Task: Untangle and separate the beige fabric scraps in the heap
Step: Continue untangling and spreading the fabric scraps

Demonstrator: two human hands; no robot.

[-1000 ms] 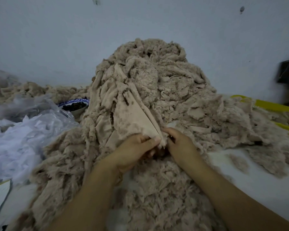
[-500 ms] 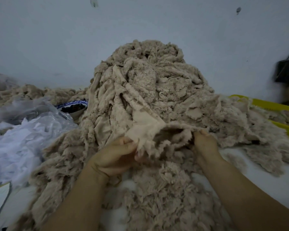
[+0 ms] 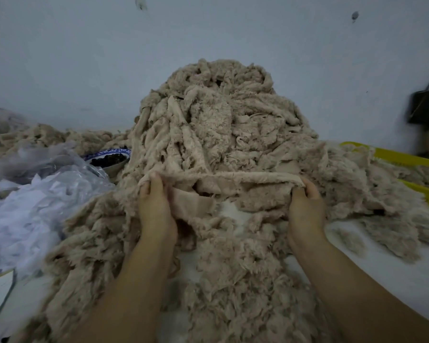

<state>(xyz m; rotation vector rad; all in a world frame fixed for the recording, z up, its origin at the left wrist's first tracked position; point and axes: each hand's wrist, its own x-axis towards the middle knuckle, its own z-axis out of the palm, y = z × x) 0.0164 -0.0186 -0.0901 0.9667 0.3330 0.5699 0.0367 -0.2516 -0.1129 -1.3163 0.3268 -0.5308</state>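
— Your left hand (image 3: 156, 206) and right hand (image 3: 306, 206) are each clamped on one end of a single beige scrap (image 3: 233, 179), fingers curled over its top edge. You hold it stretched level between them, hands well apart, just in front of the heap (image 3: 216, 120).

— Yes, and that scrap looks only partly free. Its lower part sags toward your left hand into the loose fluffy pieces below; I cannot tell whether it is caught there.

— The heap rises tall at the middle of the worktop (image 3: 382, 256), strips and fleecy pieces knotted together. It spills right onto a yellow container (image 3: 404, 158) and down to the near edge, around your forearms.

— So you are early in the job, by my judgement. One scrap is nearly out; the great bulk is left to untangle. I see no clear sorted pile. More beige pieces lie at the far left, behind crumpled white plastic (image 3: 22, 214) and a bowl (image 3: 109, 158).
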